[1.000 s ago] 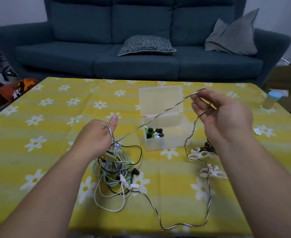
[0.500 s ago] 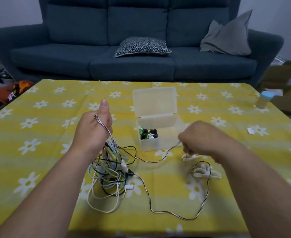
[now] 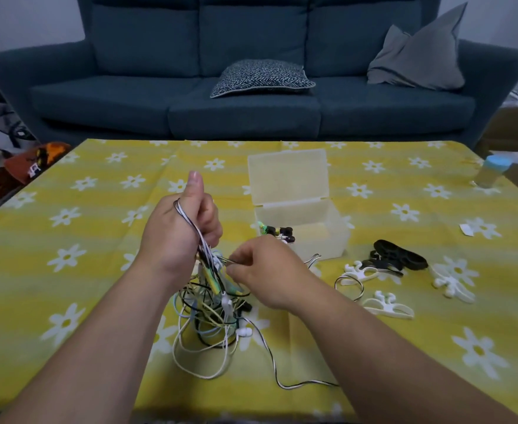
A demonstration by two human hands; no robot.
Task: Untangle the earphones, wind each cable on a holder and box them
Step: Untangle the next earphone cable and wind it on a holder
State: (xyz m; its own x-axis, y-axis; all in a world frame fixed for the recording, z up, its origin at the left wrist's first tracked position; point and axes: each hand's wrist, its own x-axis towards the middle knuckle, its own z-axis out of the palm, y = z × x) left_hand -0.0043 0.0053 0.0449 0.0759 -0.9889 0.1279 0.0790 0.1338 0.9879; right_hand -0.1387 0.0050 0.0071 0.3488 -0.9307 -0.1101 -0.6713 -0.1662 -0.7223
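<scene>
While the left hand holds up the top of the tangle over the desk, its grip closes round a bunch of cables with the thumb upright, so the knot hangs loose and its strands can be told apart. The striped cable loops over the base of that thumb, probably to keep its freed length out of the knot; the slack trails across the desk. The right hand reaches in just below, its grip narrow, seemingly pinching one strand of the tangle to draw it out. Behind stands the box, lid up, with some earphones inside. White holders and a black holder lie to the right, ready for winding.
</scene>
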